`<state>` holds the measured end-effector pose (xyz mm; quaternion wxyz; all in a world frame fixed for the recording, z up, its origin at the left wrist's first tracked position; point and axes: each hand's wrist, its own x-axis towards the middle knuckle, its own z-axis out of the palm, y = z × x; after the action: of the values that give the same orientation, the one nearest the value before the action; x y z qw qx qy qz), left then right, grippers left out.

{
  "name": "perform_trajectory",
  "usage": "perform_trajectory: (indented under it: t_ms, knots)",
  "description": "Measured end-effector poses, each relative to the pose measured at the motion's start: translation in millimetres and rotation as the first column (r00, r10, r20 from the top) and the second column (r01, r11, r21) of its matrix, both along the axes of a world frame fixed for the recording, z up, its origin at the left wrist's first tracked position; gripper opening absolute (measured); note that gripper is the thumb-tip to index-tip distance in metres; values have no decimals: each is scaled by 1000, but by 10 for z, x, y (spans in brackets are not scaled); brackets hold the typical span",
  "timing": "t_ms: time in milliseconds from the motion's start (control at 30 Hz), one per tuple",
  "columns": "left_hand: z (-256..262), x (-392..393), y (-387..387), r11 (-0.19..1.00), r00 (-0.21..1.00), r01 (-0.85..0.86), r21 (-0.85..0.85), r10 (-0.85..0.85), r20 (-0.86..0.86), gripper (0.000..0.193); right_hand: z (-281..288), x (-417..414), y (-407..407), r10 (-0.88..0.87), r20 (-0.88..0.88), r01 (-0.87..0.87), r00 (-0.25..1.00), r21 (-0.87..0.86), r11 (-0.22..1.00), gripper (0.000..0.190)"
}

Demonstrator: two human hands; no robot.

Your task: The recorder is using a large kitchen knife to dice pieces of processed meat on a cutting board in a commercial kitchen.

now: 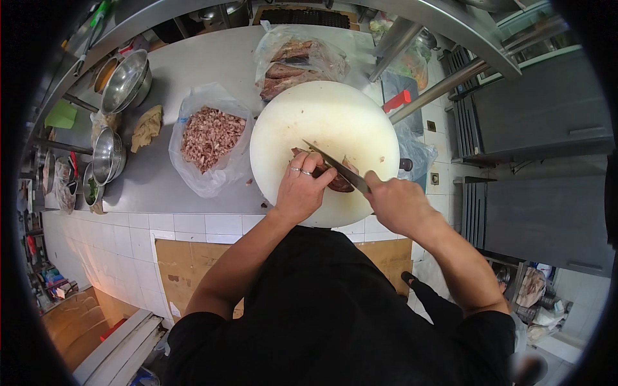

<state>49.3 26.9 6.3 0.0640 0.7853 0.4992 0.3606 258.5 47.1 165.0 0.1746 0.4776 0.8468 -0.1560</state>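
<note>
On a round white cutting board (323,113) lies a dark piece of cured meat (342,185). My left hand (303,186), with rings on its fingers, presses down on the meat and partly hides it. In my right hand (400,200) is the handle of a kitchen knife (345,170); its blade slants across the meat, tip pointing up and left, close to my left fingertips. Left of the board, an open plastic bag (178,159) holds diced meat (212,137). Behind the board, larger meat pieces (289,72) lie in a clear plastic bag (333,60).
A red-handled tool (397,101) lies just right of the board. Metal bowls (126,82) and a crumpled brown cloth (147,128) stand at the left of the steel table (212,62). Overhead runs a metal shelf edge (449,24). Grey cabinets (540,106) line the right side.
</note>
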Motion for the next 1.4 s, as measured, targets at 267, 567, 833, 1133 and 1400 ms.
perform_trajectory:
  t_ms: [267,567,833,1133,1400]
  knots:
    - [46,-33,24,997,996,-71,7,72,-54,28,-55,63,-147,-29,66,31,997,-17,999,26]
    - [141,-327,87,991,991,-131,-30,132,32,24,-143,-18,-152,-10,-11,11,1000,48,999,23]
    - [-19,-264,17,987,984,-160,-10,158,-77,30,-265,-121,-99,-70,-12,70,997,-39,997,23]
    - [-66,-271,-39,986,978,-164,9,164,-131,32,381,-86,-126,17,27,-16,999,-58,998,22]
    - [-45,-248,-2,987,980,-163,-8,161,-114,36,141,-246,-45,35,130,-16,991,-145,989,27]
